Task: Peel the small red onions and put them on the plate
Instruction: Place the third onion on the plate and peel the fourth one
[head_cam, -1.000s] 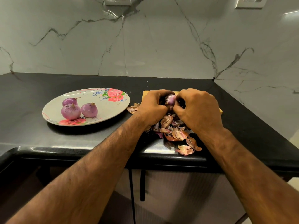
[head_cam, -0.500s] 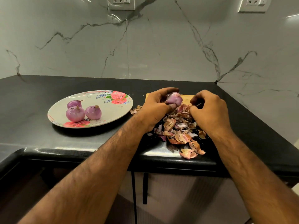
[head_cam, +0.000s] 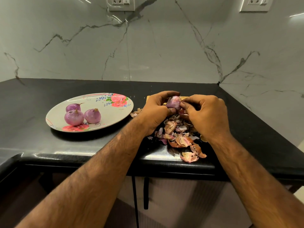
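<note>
The small red onion (head_cam: 174, 102) being worked on sits just right of the frame's centre, lifted clear of the counter (head_cam: 32, 99) and caught between both hands. The left hand (head_cam: 156, 111) has its grip closed round the onion, fingers curled over the top and thumb pressed in beneath. The right hand (head_cam: 207, 116) meets it from the frame's right, its fingers curled and its grip pinching the onion's right side. Whether it has loose skin or the bulb itself cannot be told.

Beneath the hands and towards the lower edge of the counter lies a heap of papery onion peels (head_cam: 179, 134), pink and tan, with a few scraps just beside the plate. A sliver of wooden cutting board (head_cam: 148, 97) shows behind the left hand.

Left of centre lies a floral plate (head_cam: 115, 112) with red roses printed on its rim. Three peeled onions (head_cam: 74, 117) are clustered in its left half, the front two touching and the third just behind them.

A white marble backsplash (head_cam: 148, 46) with grey veins fills the upper frame, and a wall socket (head_cam: 120, 3) is cut off at the top edge. Pale cabinet doors (head_cam: 172, 203) show below the counter's front edge.
</note>
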